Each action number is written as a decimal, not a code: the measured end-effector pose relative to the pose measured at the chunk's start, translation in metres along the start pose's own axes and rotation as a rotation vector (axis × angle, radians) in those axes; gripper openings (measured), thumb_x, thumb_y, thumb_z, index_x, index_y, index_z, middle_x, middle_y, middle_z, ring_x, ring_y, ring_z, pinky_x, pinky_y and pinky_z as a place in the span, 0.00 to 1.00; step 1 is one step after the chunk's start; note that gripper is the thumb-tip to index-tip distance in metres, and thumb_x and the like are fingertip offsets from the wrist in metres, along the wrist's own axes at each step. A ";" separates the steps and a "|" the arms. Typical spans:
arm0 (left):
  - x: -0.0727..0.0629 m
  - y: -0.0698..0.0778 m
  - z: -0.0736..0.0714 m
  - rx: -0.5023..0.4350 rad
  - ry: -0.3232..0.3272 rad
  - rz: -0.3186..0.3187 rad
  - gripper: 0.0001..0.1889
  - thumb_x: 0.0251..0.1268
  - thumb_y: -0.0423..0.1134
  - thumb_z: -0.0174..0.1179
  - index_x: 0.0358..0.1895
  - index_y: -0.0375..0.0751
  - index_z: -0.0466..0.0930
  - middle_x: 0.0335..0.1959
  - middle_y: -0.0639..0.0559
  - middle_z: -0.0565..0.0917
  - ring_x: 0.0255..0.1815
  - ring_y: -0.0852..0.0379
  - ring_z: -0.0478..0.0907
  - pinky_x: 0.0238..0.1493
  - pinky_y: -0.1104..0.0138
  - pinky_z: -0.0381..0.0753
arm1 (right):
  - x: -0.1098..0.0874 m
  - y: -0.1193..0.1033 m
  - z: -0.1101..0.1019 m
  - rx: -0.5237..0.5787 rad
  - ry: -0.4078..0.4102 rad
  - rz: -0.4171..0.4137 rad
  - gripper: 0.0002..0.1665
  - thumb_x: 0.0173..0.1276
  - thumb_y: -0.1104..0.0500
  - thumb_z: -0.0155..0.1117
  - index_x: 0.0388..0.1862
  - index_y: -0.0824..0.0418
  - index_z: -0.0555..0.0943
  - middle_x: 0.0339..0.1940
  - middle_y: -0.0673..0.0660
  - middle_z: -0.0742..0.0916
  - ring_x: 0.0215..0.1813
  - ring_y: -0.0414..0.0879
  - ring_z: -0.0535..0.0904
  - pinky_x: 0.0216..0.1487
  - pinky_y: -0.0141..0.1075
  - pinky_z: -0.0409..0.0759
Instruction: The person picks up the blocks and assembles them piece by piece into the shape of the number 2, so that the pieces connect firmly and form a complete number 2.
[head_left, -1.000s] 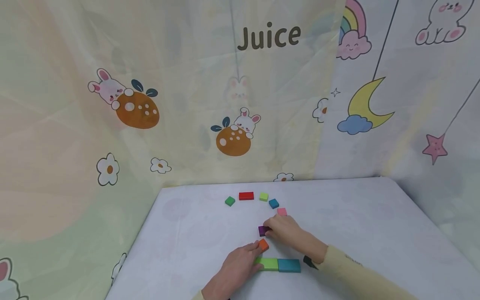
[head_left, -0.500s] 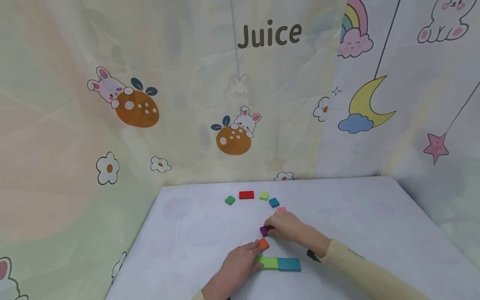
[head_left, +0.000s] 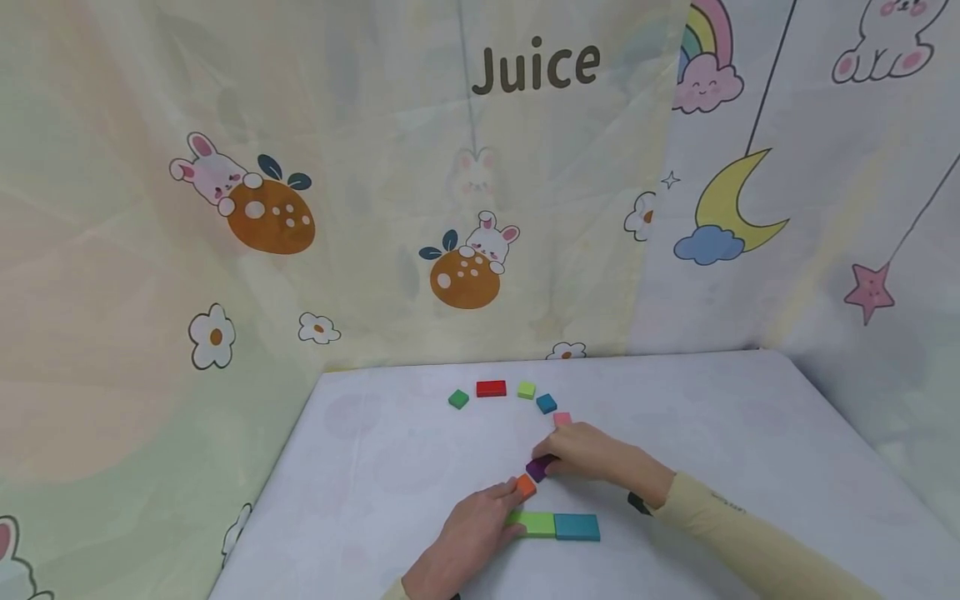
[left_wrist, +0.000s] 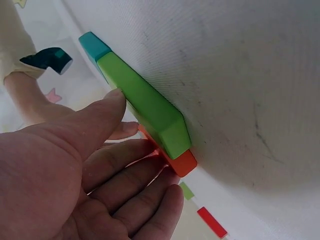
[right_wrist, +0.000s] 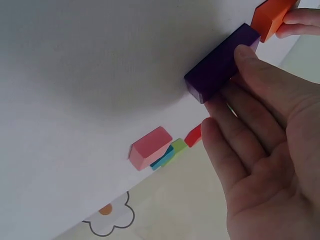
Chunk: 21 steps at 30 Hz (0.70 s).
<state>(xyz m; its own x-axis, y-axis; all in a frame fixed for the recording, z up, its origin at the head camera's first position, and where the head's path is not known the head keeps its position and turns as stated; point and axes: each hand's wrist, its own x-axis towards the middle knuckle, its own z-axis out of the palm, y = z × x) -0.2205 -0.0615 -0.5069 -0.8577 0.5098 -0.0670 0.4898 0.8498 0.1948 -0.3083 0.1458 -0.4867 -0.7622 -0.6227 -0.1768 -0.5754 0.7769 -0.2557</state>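
My right hand (head_left: 583,452) pinches a dark purple block (right_wrist: 220,65) between thumb and fingers, low over the white table. The purple block's end is right at the corner of an orange block (head_left: 527,487). Fingertips of my left hand (head_left: 471,528) rest against the orange block's left side, fingers fairly straight. Its thumb touches a long light green block (left_wrist: 140,97), whose left end the hand covers in the head view. A teal block (head_left: 577,527) lies end to end with the light green one, forming a straight row.
Beyond the right hand, a pink block (head_left: 562,418), a blue block (head_left: 546,403), a small lime block (head_left: 527,390), a red block (head_left: 491,388) and a green block (head_left: 458,399) curve along the back of the table (head_left: 375,467). A printed cloth backdrop (head_left: 390,167) stands behind.
My right hand has moved the purple block slightly right and nearer, turning it so that its end meets the orange block's corner. The left hand has stayed in place.
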 end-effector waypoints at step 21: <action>0.001 0.000 -0.001 -0.009 -0.034 -0.020 0.27 0.61 0.52 0.69 0.63 0.53 0.81 0.66 0.55 0.80 0.63 0.57 0.80 0.58 0.63 0.84 | -0.005 0.004 0.000 0.017 -0.036 -0.075 0.21 0.63 0.54 0.74 0.56 0.47 0.87 0.46 0.42 0.90 0.48 0.36 0.85 0.53 0.31 0.84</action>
<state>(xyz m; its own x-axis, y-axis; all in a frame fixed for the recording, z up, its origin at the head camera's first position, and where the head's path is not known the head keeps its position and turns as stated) -0.2219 -0.0609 -0.5061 -0.8615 0.4969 -0.1042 0.4708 0.8588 0.2020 -0.3072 0.1522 -0.4867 -0.7057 -0.6826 -0.1900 -0.6253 0.7261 -0.2860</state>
